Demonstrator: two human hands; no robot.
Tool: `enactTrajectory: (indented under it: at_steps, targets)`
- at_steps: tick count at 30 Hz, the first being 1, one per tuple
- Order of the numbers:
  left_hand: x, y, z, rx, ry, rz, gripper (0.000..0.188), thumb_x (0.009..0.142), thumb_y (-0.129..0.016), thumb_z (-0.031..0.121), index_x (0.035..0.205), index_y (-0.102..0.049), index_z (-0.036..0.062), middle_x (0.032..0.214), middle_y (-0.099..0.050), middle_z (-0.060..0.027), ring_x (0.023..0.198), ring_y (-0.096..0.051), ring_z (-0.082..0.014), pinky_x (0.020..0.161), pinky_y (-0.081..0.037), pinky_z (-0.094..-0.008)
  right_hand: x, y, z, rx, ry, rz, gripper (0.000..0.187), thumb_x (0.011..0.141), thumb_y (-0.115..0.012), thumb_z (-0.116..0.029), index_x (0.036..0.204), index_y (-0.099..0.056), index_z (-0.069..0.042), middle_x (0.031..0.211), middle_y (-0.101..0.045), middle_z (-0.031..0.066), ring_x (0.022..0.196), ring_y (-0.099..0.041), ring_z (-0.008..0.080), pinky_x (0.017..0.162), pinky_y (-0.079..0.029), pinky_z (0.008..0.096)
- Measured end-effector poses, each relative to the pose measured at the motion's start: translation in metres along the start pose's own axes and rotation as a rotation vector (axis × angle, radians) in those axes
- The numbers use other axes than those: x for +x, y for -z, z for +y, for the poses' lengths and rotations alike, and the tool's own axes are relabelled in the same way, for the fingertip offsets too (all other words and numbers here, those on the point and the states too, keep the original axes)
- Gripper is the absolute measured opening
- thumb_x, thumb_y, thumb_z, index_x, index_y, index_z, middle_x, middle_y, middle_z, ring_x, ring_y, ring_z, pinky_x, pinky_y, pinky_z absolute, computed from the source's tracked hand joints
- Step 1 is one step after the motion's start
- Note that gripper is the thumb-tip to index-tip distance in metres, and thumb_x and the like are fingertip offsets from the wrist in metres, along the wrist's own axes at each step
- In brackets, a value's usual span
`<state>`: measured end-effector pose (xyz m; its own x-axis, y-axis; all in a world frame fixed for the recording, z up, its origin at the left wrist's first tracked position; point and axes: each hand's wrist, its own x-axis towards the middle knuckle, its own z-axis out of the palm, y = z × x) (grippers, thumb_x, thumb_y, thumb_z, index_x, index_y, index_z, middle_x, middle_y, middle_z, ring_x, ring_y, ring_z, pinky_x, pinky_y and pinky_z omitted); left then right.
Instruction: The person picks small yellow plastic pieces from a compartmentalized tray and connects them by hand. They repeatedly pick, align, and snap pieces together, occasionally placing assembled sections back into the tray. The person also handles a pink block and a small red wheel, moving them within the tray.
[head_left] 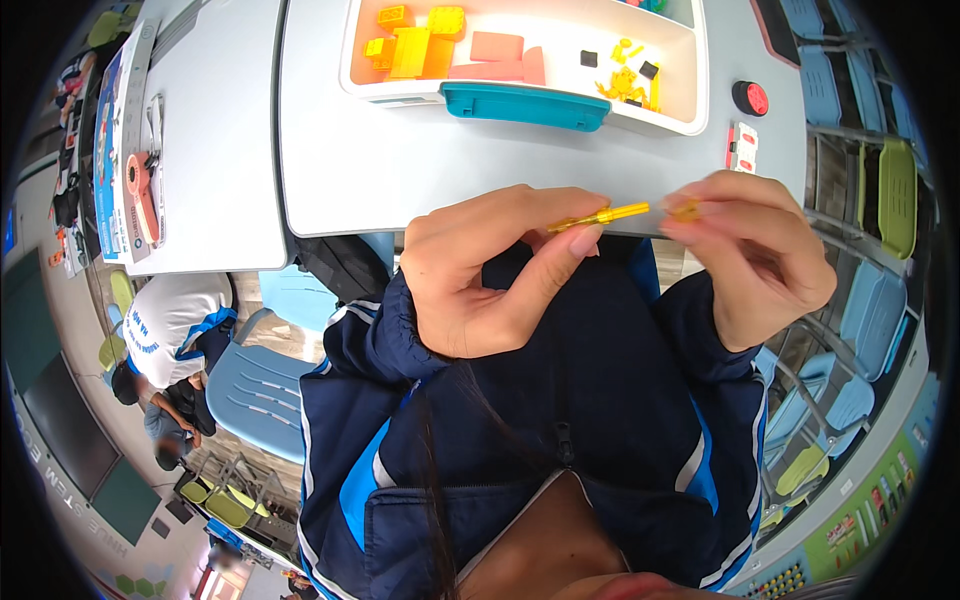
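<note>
Between its thumb and index finger, my left hand [470, 275] pinches a thin yellow plastic peg [628, 211], whose end points to the right. My right hand [765, 240] is close by on the right, with its fingertips closed on a small yellow piece [687, 211] that is blurred; its shape cannot be made out. A short gap separates the two pieces. Both hands are raised in front of the table's near edge. Beyond them is a white tray [400, 97] with a teal handle [525, 106], holding yellow blocks [410, 50], pink pieces [497, 50] and small yellow parts [625, 82].
To the right of the tray lie a round red-and-black part [750, 98] and a red-and-white module [742, 149]. A pink tool [143, 195] rests on the left table. Blue chairs [255, 390] stand left and right; other people are at the far left.
</note>
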<state>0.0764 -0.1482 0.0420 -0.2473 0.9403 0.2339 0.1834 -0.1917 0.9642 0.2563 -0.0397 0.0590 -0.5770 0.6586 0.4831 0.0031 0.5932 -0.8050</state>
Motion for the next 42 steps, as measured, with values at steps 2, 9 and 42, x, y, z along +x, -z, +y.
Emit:
enactTrajectory:
  at_steps: [2,9,42]
  targets:
    - [0.002,0.001,0.000,-0.031,-0.002,-0.012,0.019,0.083,-0.068,-0.003,0.101,-0.067,-0.0067,0.084,-0.070,-0.0168,0.067,-0.068,-0.0176,0.057,-0.051,-0.0216,-0.010,0.001,0.002,0.099,-0.058,0.140,0.031,0.070,-0.070,0.016,0.098,-0.064,0.006,0.093,-0.066,0.0230,0.078,-0.068,0.0262,0.070,-0.058,0.0307]
    - [-0.004,-0.002,-0.002,-0.004,0.010,-0.012,0.021,0.081,-0.069,-0.004,0.101,-0.067,-0.0058,0.089,-0.070,-0.0161,0.071,-0.068,-0.0176,0.062,-0.052,-0.0227,-0.028,-0.019,0.006,0.491,-0.307,0.218,0.016,0.091,-0.059,0.002,0.105,-0.059,0.010,0.098,-0.067,0.0220,0.086,-0.069,0.0275,0.079,-0.058,0.0341]
    - [0.002,-0.009,-0.011,-0.634,0.231,0.006,0.015,0.083,-0.068,-0.001,0.096,-0.064,-0.0063,0.090,-0.067,-0.0220,0.069,-0.068,-0.0216,0.062,-0.057,-0.0269,-0.043,-0.026,0.007,0.629,-0.250,0.223,0.016,0.087,-0.057,0.011,0.103,-0.054,0.006,0.096,-0.066,0.0247,0.081,-0.068,0.0265,0.076,-0.057,0.0367]
